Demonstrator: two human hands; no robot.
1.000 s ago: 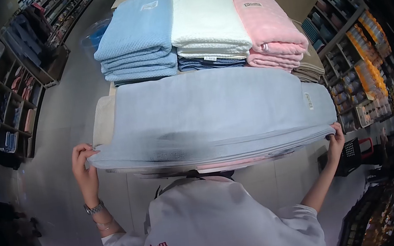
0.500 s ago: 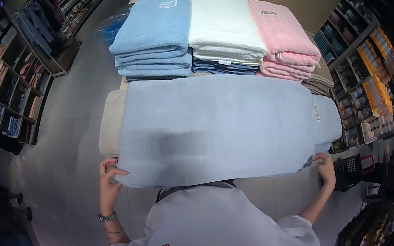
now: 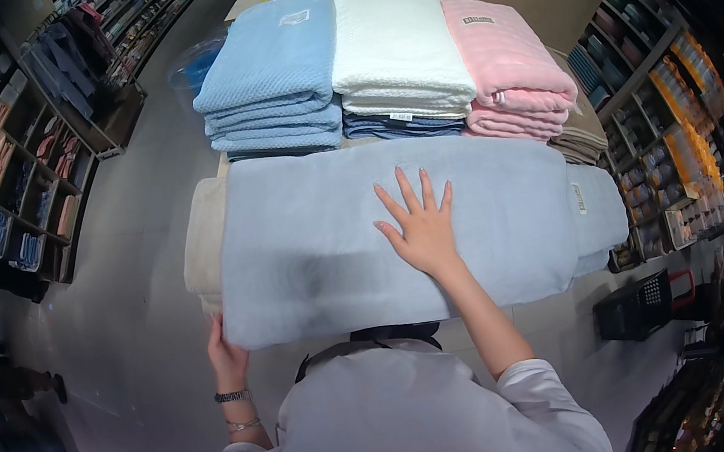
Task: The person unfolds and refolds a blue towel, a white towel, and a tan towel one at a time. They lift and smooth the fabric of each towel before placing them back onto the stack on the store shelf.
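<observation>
A wide grey-blue towel (image 3: pixel 334 220) lies spread flat across the near part of the display, with a soft shadow on it. My right hand (image 3: pixel 427 236) rests palm down on the towel, right of its middle, fingers spread. At the towel's near left corner, my left hand (image 3: pixel 229 358) is closed around the edge; part of its fingers is hidden. Beneath the left side, a beige towel (image 3: pixel 204 238) sticks out. Out from under the right end comes another grey-blue towel (image 3: pixel 596 213) with a small label.
Behind stand folded stacks of blue towels (image 3: pixel 268 65), white towels (image 3: pixel 398 47) and pink towels (image 3: pixel 508 51). A clear blue tub (image 3: pixel 193 68) is at the back left. Stocked shelves (image 3: pixel 31 178) line the left aisle. A black basket (image 3: pixel 634 309) is on the right.
My right hand has let go of the near right corner and moved inward onto the towel, fingers spread. My left hand stays at the left corner. The towel lies flatter.
</observation>
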